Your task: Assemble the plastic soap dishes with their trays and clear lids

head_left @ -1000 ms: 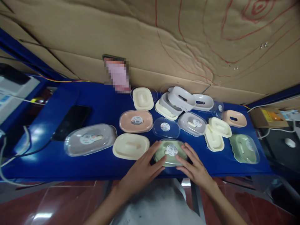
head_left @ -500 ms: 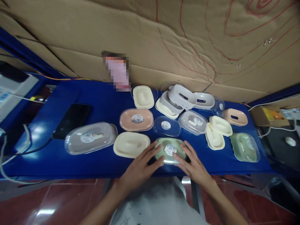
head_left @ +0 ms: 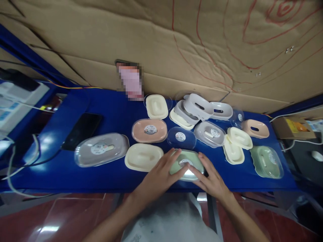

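A green soap dish (head_left: 193,158) under a clear labelled lid sits near the front edge of the blue table. My left hand (head_left: 166,169) rests on its left side, fingers spread, index finger on the label. From the right, my right hand (head_left: 210,173) touches the lid with spread fingers. Just left of it lies a cream tray (head_left: 143,158), with a pink lidded dish (head_left: 136,131) behind. A clear lid (head_left: 181,143) with a label lies behind the green dish. Grey lidded dishes stand at the left (head_left: 85,153) and to the back right (head_left: 219,136).
Grey parts (head_left: 199,106) are stacked near the cardboard wall (head_left: 101,40). Cream trays (head_left: 234,153), a pink holder (head_left: 262,131) and another green dish (head_left: 259,164) stand right. A black phone (head_left: 83,129) and cables lie left; a pixelated object leans at the back.
My left hand has slid right over the green dish, its index finger now on the label. The fingers of both hands are closer together. The view has shifted slightly.
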`<state>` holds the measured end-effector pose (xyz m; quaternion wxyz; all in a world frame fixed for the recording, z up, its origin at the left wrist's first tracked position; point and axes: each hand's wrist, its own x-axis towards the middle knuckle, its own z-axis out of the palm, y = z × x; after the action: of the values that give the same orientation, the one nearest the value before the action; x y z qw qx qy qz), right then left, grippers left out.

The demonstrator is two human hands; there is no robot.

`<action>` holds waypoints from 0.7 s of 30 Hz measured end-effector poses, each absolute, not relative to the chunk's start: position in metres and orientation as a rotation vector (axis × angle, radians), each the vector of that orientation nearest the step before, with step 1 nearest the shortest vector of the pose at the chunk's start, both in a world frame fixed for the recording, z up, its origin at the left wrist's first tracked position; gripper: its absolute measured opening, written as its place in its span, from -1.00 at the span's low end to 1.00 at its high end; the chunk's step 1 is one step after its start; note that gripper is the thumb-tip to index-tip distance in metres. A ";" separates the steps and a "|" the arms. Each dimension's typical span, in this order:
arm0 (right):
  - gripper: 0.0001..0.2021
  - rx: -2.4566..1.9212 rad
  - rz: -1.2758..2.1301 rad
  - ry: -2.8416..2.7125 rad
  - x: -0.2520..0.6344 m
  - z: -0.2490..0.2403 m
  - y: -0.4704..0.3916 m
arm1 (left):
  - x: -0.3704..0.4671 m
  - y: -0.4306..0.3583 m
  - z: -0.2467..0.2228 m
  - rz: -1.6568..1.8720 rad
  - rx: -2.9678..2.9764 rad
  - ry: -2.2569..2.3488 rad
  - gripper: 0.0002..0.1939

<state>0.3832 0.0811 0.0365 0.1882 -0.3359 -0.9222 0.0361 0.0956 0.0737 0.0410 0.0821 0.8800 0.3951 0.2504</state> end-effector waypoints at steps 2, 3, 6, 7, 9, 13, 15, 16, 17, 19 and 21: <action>-0.14 -0.867 0.048 -2.578 0.375 0.048 0.091 | 0.087 0.079 0.056 0.757 2.666 1.180 -0.27; -0.14 -0.822 0.031 -2.576 0.367 0.055 0.099 | 0.078 0.082 0.064 0.782 2.679 1.189 -0.28; -0.08 -0.747 0.034 -2.497 0.328 0.075 0.134 | 0.036 0.098 0.086 0.945 2.669 1.292 -0.37; -0.05 -0.760 0.050 -2.441 0.311 0.080 0.147 | 0.017 0.106 0.092 1.029 2.620 1.384 -0.40; -0.10 -0.812 0.087 -2.442 0.279 0.087 0.171 | -0.025 0.125 0.097 1.196 2.511 1.672 -0.37; -0.46 -0.927 0.054 -2.700 0.239 0.084 0.199 | -0.098 0.171 0.080 1.082 2.362 2.007 -0.34; -0.52 -0.978 0.009 -2.760 0.229 0.077 0.201 | -0.117 0.193 0.063 0.995 2.334 1.979 -0.38; -0.52 -1.007 -0.007 -2.765 0.226 0.074 0.199 | -0.122 0.201 0.056 0.993 2.329 1.950 -0.37; -0.50 -1.041 -0.019 -2.763 0.221 0.072 0.197 | -0.124 0.208 0.052 1.003 2.328 1.922 -0.35; -0.45 -1.104 -0.023 -2.759 0.210 0.069 0.193 | -0.124 0.215 0.051 0.978 2.332 1.899 -0.29; -0.42 -1.107 0.010 -2.754 0.198 0.069 0.192 | -0.119 0.210 0.063 0.895 2.320 1.931 -0.28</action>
<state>0.1978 0.1915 0.0685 0.0865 -0.3715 -0.9244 0.0032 -0.1187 0.2103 0.0627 -0.0036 0.7369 0.6134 0.2842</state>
